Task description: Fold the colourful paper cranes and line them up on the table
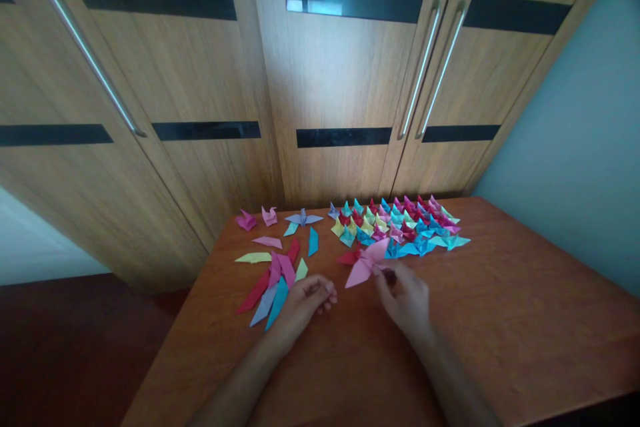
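My right hand (404, 297) pinches a pink folded paper crane (367, 262) and holds it just above the wooden table (525, 307), near a red folded piece (349, 257). My left hand (306, 300) rests on the table with its fingers curled in; nothing shows in them. It lies beside a fan of flat folded paper pieces (273, 280) in red, pink, blue, lilac and green. Behind the crane, several small coloured paper cranes (400, 227) sit packed in rows.
Two pink folded figures (257, 218) and a lilac crane (303, 218) stand at the table's far left edge. Tall wooden wardrobe doors with metal handles (425, 67) rise right behind the table. A pale wall (575, 147) is at right, dark floor (75, 347) at left.
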`<state>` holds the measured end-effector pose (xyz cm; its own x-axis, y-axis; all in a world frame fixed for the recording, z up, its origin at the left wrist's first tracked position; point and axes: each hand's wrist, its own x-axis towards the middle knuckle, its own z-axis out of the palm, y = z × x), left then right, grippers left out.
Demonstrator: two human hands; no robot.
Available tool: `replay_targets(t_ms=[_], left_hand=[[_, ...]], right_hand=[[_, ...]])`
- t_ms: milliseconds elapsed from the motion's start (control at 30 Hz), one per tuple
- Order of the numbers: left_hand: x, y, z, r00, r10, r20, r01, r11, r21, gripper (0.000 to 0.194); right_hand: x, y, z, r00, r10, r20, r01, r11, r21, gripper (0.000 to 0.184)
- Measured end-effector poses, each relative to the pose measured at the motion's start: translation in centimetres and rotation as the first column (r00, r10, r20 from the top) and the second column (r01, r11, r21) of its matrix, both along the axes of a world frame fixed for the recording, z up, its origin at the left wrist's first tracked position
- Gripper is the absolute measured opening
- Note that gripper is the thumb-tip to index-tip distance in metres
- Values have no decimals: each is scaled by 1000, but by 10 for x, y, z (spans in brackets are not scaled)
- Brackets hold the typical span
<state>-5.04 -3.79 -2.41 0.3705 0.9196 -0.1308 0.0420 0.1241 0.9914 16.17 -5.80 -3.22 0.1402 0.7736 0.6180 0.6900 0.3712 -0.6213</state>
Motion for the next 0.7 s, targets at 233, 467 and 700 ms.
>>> replay_targets(t_ms=[233,467,700], left_hand=[[0,-2,2,999,-40,-10,40,999,-5,30],[0,-1,2,997,-75,-12,75,997,-3,30],[0,0,1,997,-69,-25,69,998,-5,31]], right_hand=[[129,-3,-7,780,-589,214,606,795,-19,30],[181,4,-31,684,-514,517,705,648,-289,36],[178,13,-32,669,-438,601,723,571,-388,45]])
